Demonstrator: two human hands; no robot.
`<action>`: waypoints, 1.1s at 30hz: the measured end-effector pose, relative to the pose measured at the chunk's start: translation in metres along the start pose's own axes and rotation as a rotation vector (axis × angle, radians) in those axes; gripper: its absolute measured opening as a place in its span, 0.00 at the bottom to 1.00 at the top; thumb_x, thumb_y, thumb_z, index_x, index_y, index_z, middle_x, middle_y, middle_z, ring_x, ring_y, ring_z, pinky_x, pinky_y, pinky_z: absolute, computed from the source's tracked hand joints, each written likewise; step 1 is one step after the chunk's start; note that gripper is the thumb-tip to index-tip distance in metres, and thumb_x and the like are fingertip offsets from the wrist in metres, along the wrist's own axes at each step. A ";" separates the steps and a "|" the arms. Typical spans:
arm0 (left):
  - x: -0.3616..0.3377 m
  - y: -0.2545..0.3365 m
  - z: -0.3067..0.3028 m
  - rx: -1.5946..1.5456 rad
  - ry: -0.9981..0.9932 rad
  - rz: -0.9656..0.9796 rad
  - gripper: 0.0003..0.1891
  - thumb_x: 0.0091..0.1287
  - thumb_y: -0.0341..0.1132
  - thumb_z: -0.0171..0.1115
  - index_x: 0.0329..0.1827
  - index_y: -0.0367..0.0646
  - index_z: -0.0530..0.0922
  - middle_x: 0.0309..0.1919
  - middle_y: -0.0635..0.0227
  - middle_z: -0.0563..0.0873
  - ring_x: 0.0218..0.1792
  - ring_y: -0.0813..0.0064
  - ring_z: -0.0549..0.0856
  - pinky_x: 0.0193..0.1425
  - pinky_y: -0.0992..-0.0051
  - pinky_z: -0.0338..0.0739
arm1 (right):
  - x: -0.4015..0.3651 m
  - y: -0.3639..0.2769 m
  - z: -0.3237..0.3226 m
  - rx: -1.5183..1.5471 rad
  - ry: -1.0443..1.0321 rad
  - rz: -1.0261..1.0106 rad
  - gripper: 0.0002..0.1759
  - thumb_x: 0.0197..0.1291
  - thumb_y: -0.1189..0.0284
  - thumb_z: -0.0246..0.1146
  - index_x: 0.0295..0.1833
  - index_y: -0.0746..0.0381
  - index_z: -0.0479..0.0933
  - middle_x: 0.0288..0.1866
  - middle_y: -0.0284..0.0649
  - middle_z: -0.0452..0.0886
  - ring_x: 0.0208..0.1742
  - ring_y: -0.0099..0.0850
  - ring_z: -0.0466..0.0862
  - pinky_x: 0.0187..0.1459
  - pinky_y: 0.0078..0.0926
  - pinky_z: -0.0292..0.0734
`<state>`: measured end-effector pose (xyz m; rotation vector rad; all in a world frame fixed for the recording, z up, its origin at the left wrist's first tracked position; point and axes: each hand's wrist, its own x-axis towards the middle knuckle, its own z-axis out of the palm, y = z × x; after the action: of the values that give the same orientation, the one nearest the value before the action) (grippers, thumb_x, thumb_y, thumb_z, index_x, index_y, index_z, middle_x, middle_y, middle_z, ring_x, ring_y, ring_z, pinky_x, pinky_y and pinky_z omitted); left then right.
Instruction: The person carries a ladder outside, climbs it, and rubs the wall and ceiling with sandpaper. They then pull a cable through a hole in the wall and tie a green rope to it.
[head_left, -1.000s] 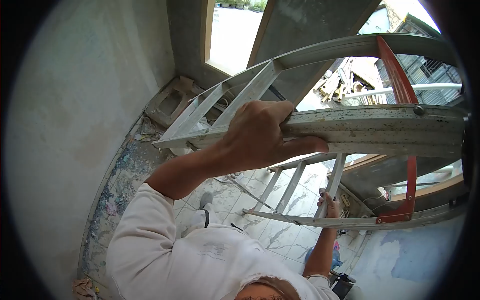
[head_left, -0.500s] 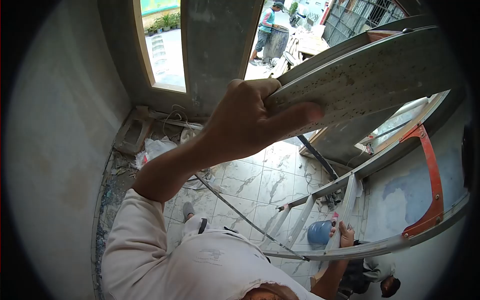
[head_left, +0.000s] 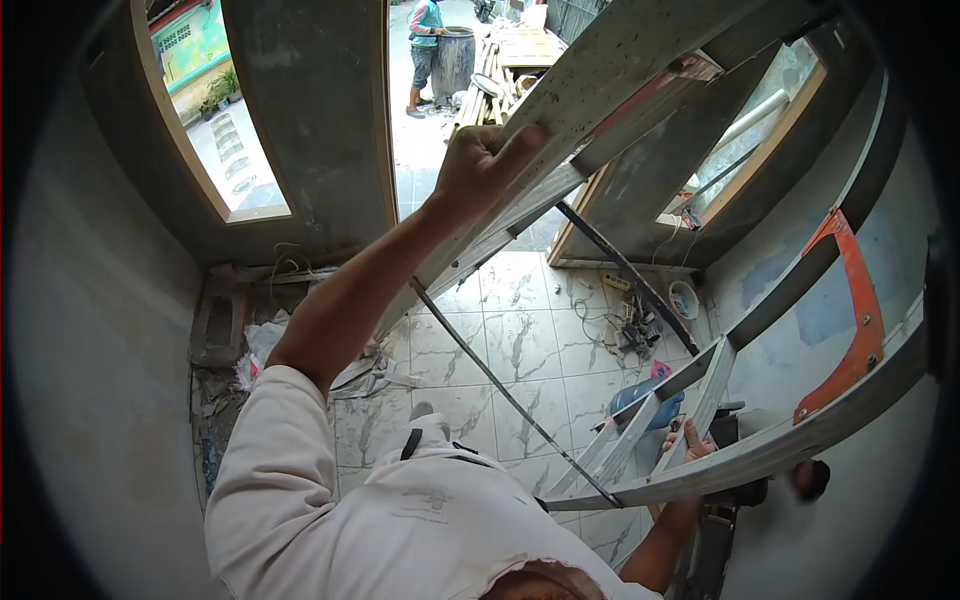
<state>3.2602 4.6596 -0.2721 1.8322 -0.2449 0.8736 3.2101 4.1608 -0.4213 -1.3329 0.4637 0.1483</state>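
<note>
An aluminium stepladder (head_left: pixel 600 80) stands tilted across the view, its two sides spread and joined by dark metal braces. At upper centre my left hand (head_left: pixel 485 165) is wrapped round the edge of its near rail, thumb along the flat face. Lower right, my right hand (head_left: pixel 690 445) grips a rung (head_left: pixel 705 395) of the other side, close to the curved-looking rail with the red bracket (head_left: pixel 850 300). Behind that hand is a blue container (head_left: pixel 650 408), partly hidden by the ladder.
A co-worker (head_left: pixel 810 480) is low at the right, mostly hidden by the ladder. Outside the doorway a person (head_left: pixel 425 55) stands by a drum (head_left: pixel 455 65). Rubble and a concrete block (head_left: pixel 218 320) lie at the left wall; cables and tools (head_left: pixel 640 330) lie on the tiles.
The ladder's near side has swung to a steeper slant, with my left hand still on it. My view has turned toward the right, showing more floor and the right window.
</note>
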 end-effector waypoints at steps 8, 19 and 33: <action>0.040 -0.078 -0.012 -0.171 0.080 0.081 0.34 0.64 0.66 0.54 0.14 0.43 0.73 0.10 0.80 0.69 0.16 0.89 0.67 0.18 0.78 0.58 | 0.016 0.035 0.069 -0.005 0.093 -0.062 0.16 0.57 0.57 0.69 0.38 0.59 0.77 0.22 0.36 0.79 0.19 0.23 0.78 0.20 0.20 0.75; 0.203 -0.292 -0.037 -0.261 0.079 0.103 0.32 0.67 0.64 0.51 0.17 0.43 0.71 0.13 0.82 0.68 0.19 0.89 0.64 0.20 0.78 0.56 | 0.175 0.025 0.256 0.030 0.141 -0.136 0.15 0.57 0.60 0.69 0.37 0.58 0.74 0.23 0.35 0.76 0.19 0.23 0.75 0.22 0.21 0.75; 0.348 -0.458 -0.057 -0.179 0.209 0.124 0.34 0.69 0.63 0.47 0.16 0.40 0.70 0.13 0.80 0.68 0.20 0.88 0.65 0.21 0.76 0.57 | 0.327 -0.002 0.422 0.064 0.100 -0.170 0.18 0.61 0.64 0.66 0.49 0.63 0.71 0.32 0.37 0.75 0.27 0.23 0.77 0.27 0.19 0.75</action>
<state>3.7285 4.9866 -0.3608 1.5607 -0.2971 1.0864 3.6060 4.5136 -0.4848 -1.3146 0.4340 -0.0736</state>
